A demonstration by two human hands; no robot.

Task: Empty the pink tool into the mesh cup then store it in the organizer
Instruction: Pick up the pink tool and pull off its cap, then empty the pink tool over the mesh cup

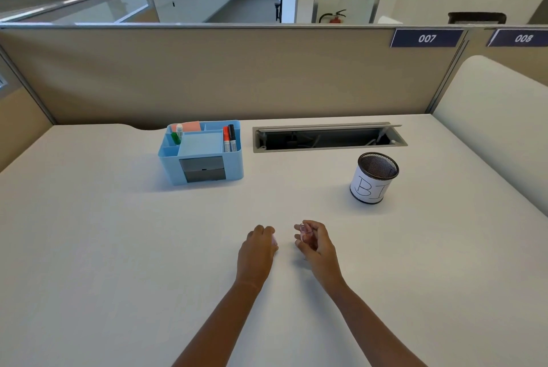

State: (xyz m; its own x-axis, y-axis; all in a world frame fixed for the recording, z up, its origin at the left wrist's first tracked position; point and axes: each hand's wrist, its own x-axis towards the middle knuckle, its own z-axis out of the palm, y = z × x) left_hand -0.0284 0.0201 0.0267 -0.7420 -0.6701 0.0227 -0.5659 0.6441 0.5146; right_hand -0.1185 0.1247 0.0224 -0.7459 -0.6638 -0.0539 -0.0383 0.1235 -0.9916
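Note:
My right hand (315, 243) is curled around a small see-through pink piece (305, 233) of the pink tool, just above the white desk. My left hand (258, 248) rests on the desk a short way to its left, closed over another pink piece (274, 240), of which only a sliver shows. The two pieces are apart. The black mesh cup (374, 181), wrapped in white paper with handwritten letters, stands upright to the far right of my hands. The light blue organizer (204, 156) sits at the far left-centre, holding markers, a glue stick and notes.
An open cable tray (329, 137) is set into the desk (118, 233) behind the cup. A beige partition (237, 75) closes off the far edge. A white curved panel (498, 117) borders the right side.

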